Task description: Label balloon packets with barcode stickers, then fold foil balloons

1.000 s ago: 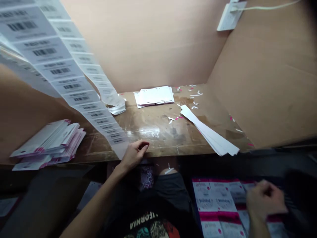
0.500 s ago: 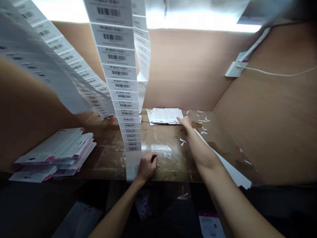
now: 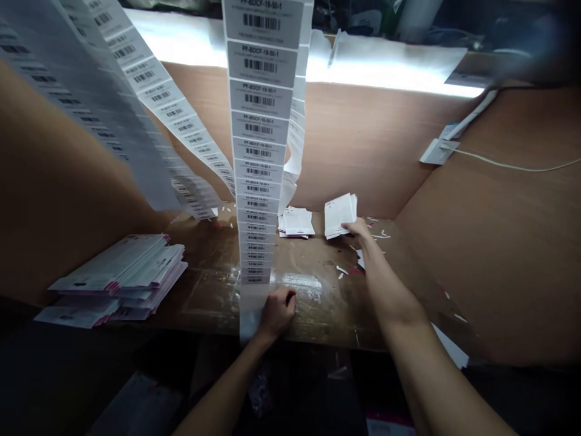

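My right hand (image 3: pixel 358 230) is closed around the lower right edge of a small stack of white packaging cards (image 3: pixel 339 216), lifted at the back of the table. Left of it lies another stack of white cards (image 3: pixel 297 222). My left hand (image 3: pixel 278 310) rests near the table's front edge with curled fingers; whether anything is inside them is hidden. It sits against the right edge of a hanging strip of barcode labels (image 3: pixel 259 151), whose lower end is blank backing.
More label strips (image 3: pixel 172 109) hang at the left. A tall pile of white, pink-edged cards (image 3: pixel 122 272) stands on the table's left side. Paper scraps (image 3: pixel 341 270) are scattered about the table (image 3: pixel 313 321). A white cable box (image 3: pixel 440 151) is on the right wall.
My right hand has lifted some cards off the back stack and moved them right, tilted up. My left hand stays by the label strip. The whole view has shifted slightly.
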Action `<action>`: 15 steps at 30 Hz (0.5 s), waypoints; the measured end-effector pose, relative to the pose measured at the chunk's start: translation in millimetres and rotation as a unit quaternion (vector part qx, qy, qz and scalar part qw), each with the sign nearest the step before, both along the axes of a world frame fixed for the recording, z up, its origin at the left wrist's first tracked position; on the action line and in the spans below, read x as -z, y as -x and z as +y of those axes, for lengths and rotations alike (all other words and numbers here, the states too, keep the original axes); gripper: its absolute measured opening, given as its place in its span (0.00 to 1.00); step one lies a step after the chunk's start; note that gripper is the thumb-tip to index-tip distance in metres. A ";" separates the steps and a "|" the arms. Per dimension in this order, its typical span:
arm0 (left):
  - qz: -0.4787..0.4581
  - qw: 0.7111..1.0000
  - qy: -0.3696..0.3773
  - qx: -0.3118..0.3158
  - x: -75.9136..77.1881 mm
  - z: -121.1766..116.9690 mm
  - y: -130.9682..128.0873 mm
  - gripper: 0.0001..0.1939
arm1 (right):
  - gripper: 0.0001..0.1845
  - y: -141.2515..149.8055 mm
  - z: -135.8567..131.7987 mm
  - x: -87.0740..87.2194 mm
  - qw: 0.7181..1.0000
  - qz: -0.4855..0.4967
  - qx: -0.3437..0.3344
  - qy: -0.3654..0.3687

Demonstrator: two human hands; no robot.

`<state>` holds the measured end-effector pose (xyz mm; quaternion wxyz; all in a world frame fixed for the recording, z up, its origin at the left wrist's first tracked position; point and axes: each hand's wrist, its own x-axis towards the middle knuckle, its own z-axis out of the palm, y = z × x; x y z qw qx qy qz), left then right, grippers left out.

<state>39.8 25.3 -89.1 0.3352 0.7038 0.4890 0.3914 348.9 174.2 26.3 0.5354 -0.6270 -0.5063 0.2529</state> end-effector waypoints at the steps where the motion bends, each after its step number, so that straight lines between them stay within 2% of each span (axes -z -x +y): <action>1: -0.024 0.999 0.026 -0.004 -2.0 1.8 0.4 0.07 | 0.12 -4.9 -8.6 -2.1 1.000 -0.024 -0.007 -0.014; 3: -0.089 0.991 0.104 -0.010 -9.2 8.6 1.2 0.13 | 0.11 -13.3 -37.8 0.2 0.995 -0.086 -0.029 -0.049; 5: -0.170 0.964 0.204 0.027 -21.5 17.8 2.1 0.25 | 0.11 -17.9 -79.2 9.6 0.979 -0.161 -0.086 -0.093; 7: -0.260 0.908 0.302 0.128 -37.6 25.4 2.9 0.35 | 0.11 -18.6 -122.4 20.1 0.932 -0.273 -0.181 -0.156; 9: -0.342 0.835 0.367 0.225 -55.3 29.0 3.9 0.37 | 0.12 -17.9 -157.4 25.4 0.865 -0.376 -0.244 -0.227; 10: -0.375 0.808 0.380 0.250 -64.2 29.5 4.8 0.36 | 0.12 -18.3 -170.2 25.4 0.838 -0.411 -0.247 -0.260; 11: -0.396 0.795 0.381 0.258 -73.1 29.4 6.1 0.35 | 0.12 -19.7 -179.8 23.8 0.825 -0.429 -0.232 -0.287; 13: -0.413 0.784 0.386 0.258 -91.3 28.6 9.2 0.36 | 0.13 -24.7 -191.0 17.5 0.813 -0.444 -0.187 -0.328; 15: -0.402 0.784 0.392 0.266 -110.1 28.4 10.9 0.41 | 0.12 -30.6 -194.5 9.6 0.796 -0.460 -0.176 -0.352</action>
